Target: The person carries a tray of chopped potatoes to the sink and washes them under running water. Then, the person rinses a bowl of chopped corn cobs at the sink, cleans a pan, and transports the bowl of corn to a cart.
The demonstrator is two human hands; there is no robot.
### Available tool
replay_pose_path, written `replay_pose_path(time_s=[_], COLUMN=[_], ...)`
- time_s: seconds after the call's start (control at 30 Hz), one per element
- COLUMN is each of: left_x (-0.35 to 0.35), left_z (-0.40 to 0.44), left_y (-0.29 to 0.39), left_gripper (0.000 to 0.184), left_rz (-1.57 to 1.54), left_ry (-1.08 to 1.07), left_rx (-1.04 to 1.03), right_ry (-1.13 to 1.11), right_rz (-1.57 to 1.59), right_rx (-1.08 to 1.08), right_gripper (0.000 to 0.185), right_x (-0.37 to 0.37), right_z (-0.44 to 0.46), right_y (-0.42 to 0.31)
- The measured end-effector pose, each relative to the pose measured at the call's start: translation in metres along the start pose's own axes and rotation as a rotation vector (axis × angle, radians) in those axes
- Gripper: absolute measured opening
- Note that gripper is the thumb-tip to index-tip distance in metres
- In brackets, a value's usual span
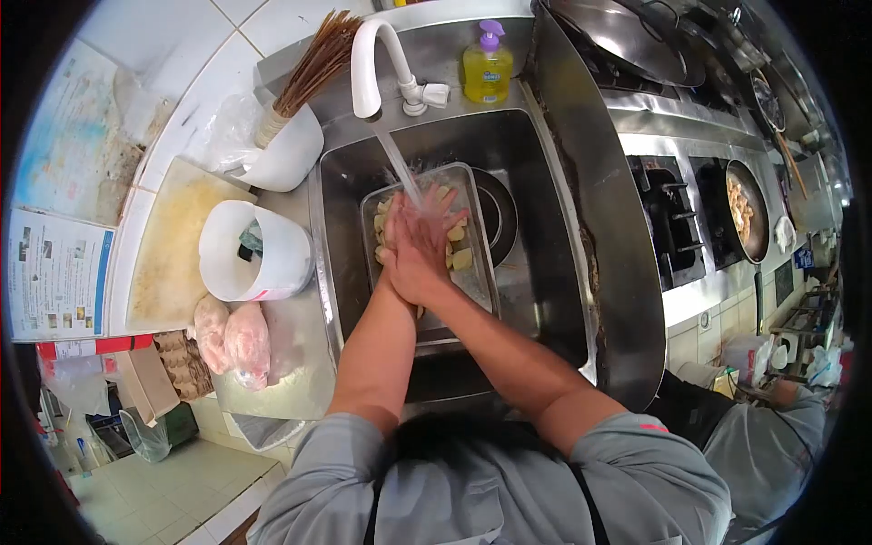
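My left hand [393, 229] and my right hand [420, 259] meet under the running tap [368, 82], over a rectangular see-through tray [493, 300]. My right hand lies partly across the left, its fingers spread. The left fingers look stretched out, though they are partly covered. Pale yellow cut pieces [461, 259] lie in the tray around and beneath both hands, and I cannot make out their exact kind. The stream of water [397, 159] falls onto my fingers. The tray stands in a metal sink [536, 227], beside a dark round pan [498, 218] partly hidden by it.
A yellow soap bottle [488, 68] stands behind the sink. On the left are a white tub [218, 263], wrapped pale pink meat [245, 345], and a stick brush [313, 68]. A metal partition [609, 200] separates a stove with a filled pan [749, 213]. Another person [763, 445] is at right.
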State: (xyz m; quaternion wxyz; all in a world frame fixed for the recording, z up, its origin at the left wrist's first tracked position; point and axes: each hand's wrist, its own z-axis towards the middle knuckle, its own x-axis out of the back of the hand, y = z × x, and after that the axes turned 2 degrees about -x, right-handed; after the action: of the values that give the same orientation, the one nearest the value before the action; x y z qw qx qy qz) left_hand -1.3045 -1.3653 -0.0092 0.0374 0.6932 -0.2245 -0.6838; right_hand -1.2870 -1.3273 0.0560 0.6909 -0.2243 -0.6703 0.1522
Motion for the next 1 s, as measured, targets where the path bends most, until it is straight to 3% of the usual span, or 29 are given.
replay_pose_path(time_s=[0.07, 0.1, 0.2, 0.23, 0.33, 0.37, 0.4, 0.43, 0.47, 0.5, 0.6, 0.73, 0.8, 0.83, 0.87, 0.93, 1.0], left_x=[0.008, 0.059, 0.034, 0.008, 0.052, 0.048, 0.043, 0.016, 0.003, 0.017, 0.082, 0.11, 0.114, 0.109, 0.101, 0.103, 0.127], left_z=[-0.001, 0.012, 0.019, 0.012, 0.02, 0.004, -0.009, -0.019, -0.031, -0.05, -0.093, -0.096, -0.089, -0.091, -0.094, -0.092, -0.094], left_y=[0.0, -0.008, -0.005, 0.003, 0.011, 0.012, 0.012, 0.013, 0.013, 0.01, 0.02, 0.026, 0.023, 0.02, 0.017, 0.021, 0.031], left_gripper=[0.059, 0.055, 0.058, 0.054, 0.051, 0.048, 0.047, 0.047, 0.046, 0.047, 0.054, 0.057, 0.057, 0.055, 0.054, 0.049, 0.045], left_rz=[-0.026, -0.235, -0.412, -0.046, 0.127, 0.146, 0.346, 0.546, 0.74, 0.976, 1.997, 1.909, 2.035, 2.069, 2.102, 2.032, 1.814], left_ry=[0.154, 0.254, -0.141, 0.204, 0.3, 0.095, 0.223, 0.351, 0.485, 0.535, 0.834, 0.778, 0.782, 0.776, 0.768, 0.793, 0.86], left_rx=[0.108, 0.231, 0.411, 0.252, 0.001, 0.094, 0.131, 0.169, 0.206, 0.042, 0.076, 0.033, 0.107, 0.032, -0.048, -0.008, 0.24], right_ry=[-0.271, -0.435, -0.344, -0.325, -0.275, -0.269, -0.261, -0.383, -0.303, -0.228, 0.017, 0.24, 0.207, 0.19, 0.145, 0.063, 0.003], right_rz=[-0.082, 0.141, 0.43, 0.355, 0.133, 0.065, 0.005, 0.532, 0.512, 0.491, 0.397, -0.051, -0.062, -0.067, -0.008, 0.122, 0.156], right_rx=[-0.132, -0.24, -0.357, -0.277, -0.044, 0.033, 0.105, -0.131, -0.099, -0.07, 0.075, 0.271, 0.001, -0.136, -0.205, -0.343, -0.405], right_gripper=[0.06, 0.058, 0.058, 0.057, 0.055, 0.054, 0.053, 0.041, 0.04, 0.038, 0.038, 0.04, 0.039, 0.039, 0.04, 0.043, 0.048], right_x=[-0.012, -0.055, -0.053, -0.053, -0.067, -0.074, -0.081, -0.063, -0.057, -0.055, -0.056, -0.034, -0.033, -0.033, -0.036, -0.044, -0.057], right_z=[0.013, 0.044, 0.07, 0.07, 0.043, 0.03, 0.021, 0.042, 0.055, 0.062, 0.04, -0.008, -0.018, -0.023, -0.026, -0.027, -0.028], right_y=[0.016, 0.051, 0.067, 0.066, 0.066, 0.066, 0.065, 0.077, 0.092, 0.107, 0.129, 0.141, 0.155, 0.163, 0.175, 0.199, 0.225])
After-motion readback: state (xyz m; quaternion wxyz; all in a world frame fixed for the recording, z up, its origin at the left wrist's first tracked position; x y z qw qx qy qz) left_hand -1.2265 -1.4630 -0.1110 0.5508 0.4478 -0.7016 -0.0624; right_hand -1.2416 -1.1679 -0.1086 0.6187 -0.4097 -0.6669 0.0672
